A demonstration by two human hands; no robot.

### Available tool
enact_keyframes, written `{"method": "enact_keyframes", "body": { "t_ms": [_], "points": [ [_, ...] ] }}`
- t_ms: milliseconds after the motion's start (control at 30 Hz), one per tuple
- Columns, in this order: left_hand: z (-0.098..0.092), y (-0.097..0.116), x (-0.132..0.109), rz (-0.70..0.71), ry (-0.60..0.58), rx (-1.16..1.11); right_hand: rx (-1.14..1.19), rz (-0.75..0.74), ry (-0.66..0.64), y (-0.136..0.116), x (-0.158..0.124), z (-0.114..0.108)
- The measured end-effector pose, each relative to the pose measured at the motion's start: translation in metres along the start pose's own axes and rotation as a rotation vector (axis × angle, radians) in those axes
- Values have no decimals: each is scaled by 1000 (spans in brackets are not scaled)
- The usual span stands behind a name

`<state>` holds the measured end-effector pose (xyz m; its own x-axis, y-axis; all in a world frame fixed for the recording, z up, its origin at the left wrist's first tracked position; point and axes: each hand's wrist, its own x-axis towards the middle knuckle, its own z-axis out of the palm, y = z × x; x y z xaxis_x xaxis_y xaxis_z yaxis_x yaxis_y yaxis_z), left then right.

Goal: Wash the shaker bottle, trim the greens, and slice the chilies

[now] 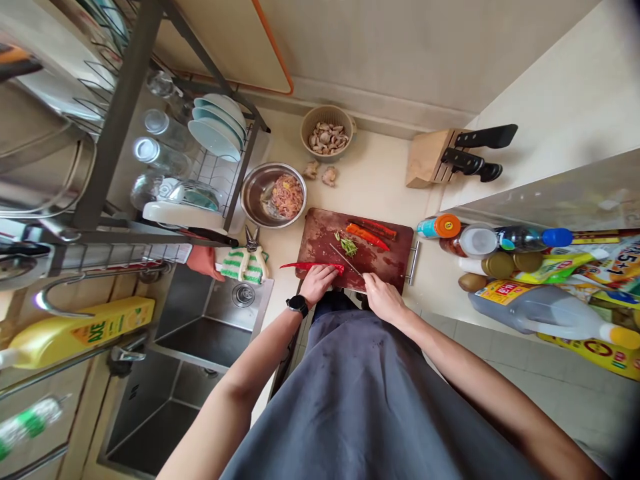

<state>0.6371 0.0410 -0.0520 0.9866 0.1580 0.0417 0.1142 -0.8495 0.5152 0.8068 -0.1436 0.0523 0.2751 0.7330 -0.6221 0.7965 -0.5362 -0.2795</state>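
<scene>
On the dark red cutting board, my left hand presses a long red chili near the front edge, its pointed end sticking out to the left. My right hand grips a knife, whose thin blade points up and left over the board, close to the chili. Cut green pieces lie in a small pile just above the blade. Behind them are orange-red peppers and darker red ones.
A metal bowl of meat, ginger and a basket of garlic stand behind the board. Scissors lie on a striped cloth by the sink. Right are a knife block and bottles.
</scene>
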Motion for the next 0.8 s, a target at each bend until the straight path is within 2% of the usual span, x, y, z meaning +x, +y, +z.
{"method": "enact_keyframes", "body": {
  "t_ms": [133, 333, 567, 800],
  "points": [
    [7, -8, -1, 5, -7, -169, -85, -45, -47, -14, -1, -11],
    [13, -6, -3, -115, 27, -348, -194, -112, -103, -32, 5, -23],
    [20, -8, -3, -86, 82, -385, -228, -112, -127, -37, 14, -18],
    [23, -11, -4, -120, 23, -394, -177, -135, -175, -36, 39, -17]
  ]
}}
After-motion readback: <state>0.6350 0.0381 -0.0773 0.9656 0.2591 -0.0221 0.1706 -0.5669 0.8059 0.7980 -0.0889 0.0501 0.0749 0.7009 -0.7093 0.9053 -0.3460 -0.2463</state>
